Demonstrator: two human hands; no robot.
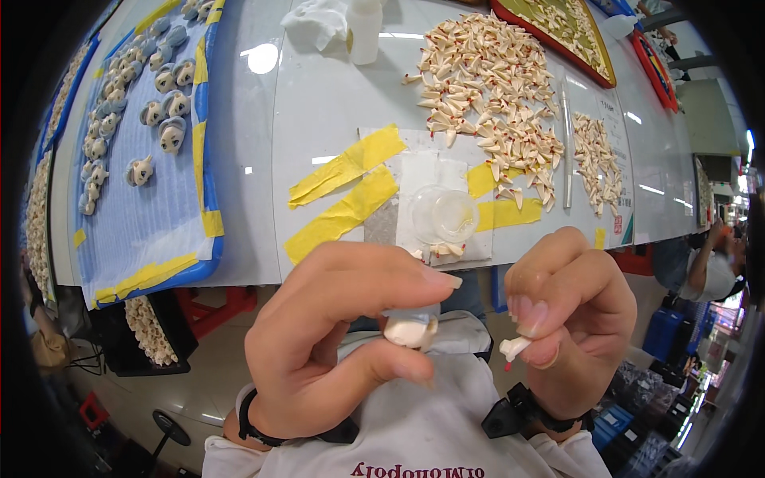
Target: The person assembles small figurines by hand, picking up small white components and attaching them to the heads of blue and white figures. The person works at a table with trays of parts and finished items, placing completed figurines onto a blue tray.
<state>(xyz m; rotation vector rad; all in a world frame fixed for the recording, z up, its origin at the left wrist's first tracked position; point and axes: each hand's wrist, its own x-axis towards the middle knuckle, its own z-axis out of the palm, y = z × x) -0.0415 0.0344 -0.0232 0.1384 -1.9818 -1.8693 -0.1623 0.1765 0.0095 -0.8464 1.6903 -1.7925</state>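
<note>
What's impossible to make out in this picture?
Head view: part of the pale rounded piece, hidden by the left fingers.
Head view: the pinched end of the small cream piece, hidden by the right fingers.
Head view: far end of the blue tray, cut off by the top edge.

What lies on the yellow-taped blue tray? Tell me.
Small doll heads lie on a pale liner. The liner covers the floor of the blue tray, so that cannot be seen.

White bottle (364, 36) stands beside crumpled white material (315, 24)

Both sit on the pale table (319, 95), beyond yellow tape strips (344, 163). Rightward, a slim metal rod (566, 151) lies along a printed sheet (594, 99). Below, a red plastic stool (199, 319) shows at left, a blue bin (665, 331) at right.
</note>
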